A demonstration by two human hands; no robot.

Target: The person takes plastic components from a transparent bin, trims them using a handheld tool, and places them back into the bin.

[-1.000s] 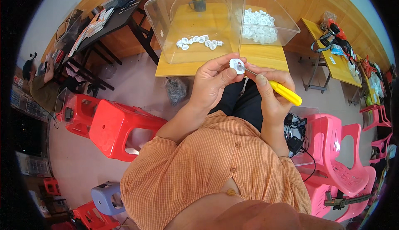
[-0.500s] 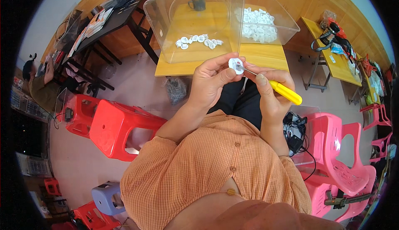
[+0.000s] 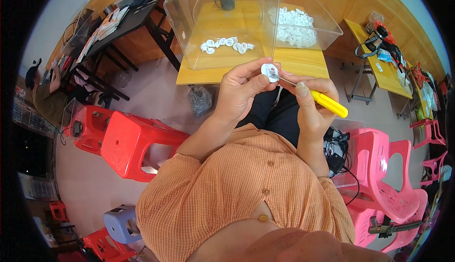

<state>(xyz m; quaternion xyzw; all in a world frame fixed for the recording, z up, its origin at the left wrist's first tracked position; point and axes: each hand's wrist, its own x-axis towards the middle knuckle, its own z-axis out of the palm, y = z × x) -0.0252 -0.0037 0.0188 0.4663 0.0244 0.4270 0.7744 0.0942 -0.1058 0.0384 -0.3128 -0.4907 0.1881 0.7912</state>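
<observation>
Between the thumb and fingers of my left hand (image 3: 244,89) is a small round white plastic part (image 3: 269,71), its hollow face turned toward me. My right hand (image 3: 313,101) grips a screwdriver by its yellow handle (image 3: 329,103). The thin metal shaft (image 3: 286,80) points left, and its tip reaches the inside of the white part. Both hands are held above my lap, just in front of the table's near edge. Beyond them, several similar white parts (image 3: 229,42) lie in a loose cluster, seen through a clear plastic bin (image 3: 189,59).
A second clear bin (image 3: 327,33) holds a heap of white parts (image 3: 295,27). Behind stands a dark mug (image 3: 226,1) with a yellow top. Red stools (image 3: 125,143) are at my left, pink chairs (image 3: 379,172) at my right. Another person (image 3: 45,96) sits far left by a black table (image 3: 121,27).
The screwdriver handle and my right hand have shifted slightly right and down. The white part is tilted a little differently in my left hand. Both grips stay the same.
</observation>
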